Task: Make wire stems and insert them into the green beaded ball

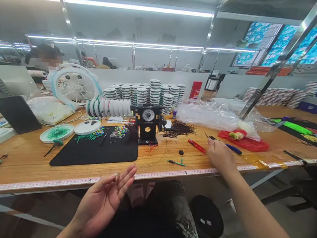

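My left hand (103,199) is in front of the table's near edge, palm turned up and fingers stretched out, with nothing visible in it. On the right, my right hand (221,155) is closed over a slim tool with a dark pointed tip and a blue handle (234,149); its exact kind is partly hidden by the fingers. Just left of that hand lies a red-handled tool (197,146). A small black piece (181,152) and a short green cord with a dark part (176,162) rest on the wood nearby.
A black mat (116,153) holds beads and green cords. Behind it stands a black winding device (148,123) with white spools (117,108). Farther back are spool stacks (141,96), a white fan (74,84) and clear plastic bags (209,114). A measuring tape (167,173) runs along the edge.
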Motion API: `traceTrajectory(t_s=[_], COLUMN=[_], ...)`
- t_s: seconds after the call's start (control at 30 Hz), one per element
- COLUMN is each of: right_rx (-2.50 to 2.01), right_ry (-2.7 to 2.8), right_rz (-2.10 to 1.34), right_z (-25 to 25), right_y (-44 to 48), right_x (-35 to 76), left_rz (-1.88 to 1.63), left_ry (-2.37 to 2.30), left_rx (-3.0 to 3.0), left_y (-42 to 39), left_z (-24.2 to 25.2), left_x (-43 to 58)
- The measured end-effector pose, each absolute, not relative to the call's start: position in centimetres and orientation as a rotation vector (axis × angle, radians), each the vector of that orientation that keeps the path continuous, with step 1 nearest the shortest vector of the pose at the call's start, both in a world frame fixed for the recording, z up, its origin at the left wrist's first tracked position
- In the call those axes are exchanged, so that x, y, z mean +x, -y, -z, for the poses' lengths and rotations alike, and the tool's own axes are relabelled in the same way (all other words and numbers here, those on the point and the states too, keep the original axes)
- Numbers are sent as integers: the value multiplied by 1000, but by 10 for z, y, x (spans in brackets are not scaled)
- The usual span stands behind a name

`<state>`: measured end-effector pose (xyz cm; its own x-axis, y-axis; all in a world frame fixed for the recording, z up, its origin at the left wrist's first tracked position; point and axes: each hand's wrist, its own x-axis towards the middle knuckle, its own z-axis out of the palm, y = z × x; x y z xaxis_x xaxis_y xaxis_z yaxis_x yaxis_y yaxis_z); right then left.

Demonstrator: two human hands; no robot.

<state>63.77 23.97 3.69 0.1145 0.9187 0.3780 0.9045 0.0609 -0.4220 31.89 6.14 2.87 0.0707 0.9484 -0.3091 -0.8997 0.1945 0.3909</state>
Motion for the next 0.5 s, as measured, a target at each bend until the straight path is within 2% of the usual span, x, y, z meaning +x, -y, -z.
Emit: traceTrajectory(t_s=[0.07,0.2,0.27,0.37,0.5], right_rx=[-1669,-1142,-995,-887,-878], right_ry=[1676,1451,1305,1136,1044], right_rz=[-351,-1534,-1950,-2212,-2269], right_z=[-41,-40,-36,-27,-19], right_y=[-217,-151,-123,-98,-91], right_x=[618,559,533,506,492], left_rz=[-1374,-1341,-1335,-1340,-1354], left_ry=[-534,-458,-434,-452,-512], left_rx=[126,235,322,467,567], left_y=[-62,-62,-62,-62,-62], left_z=[-31,-32,-31,-30,-29], left_x=[320,323,324,325,327])
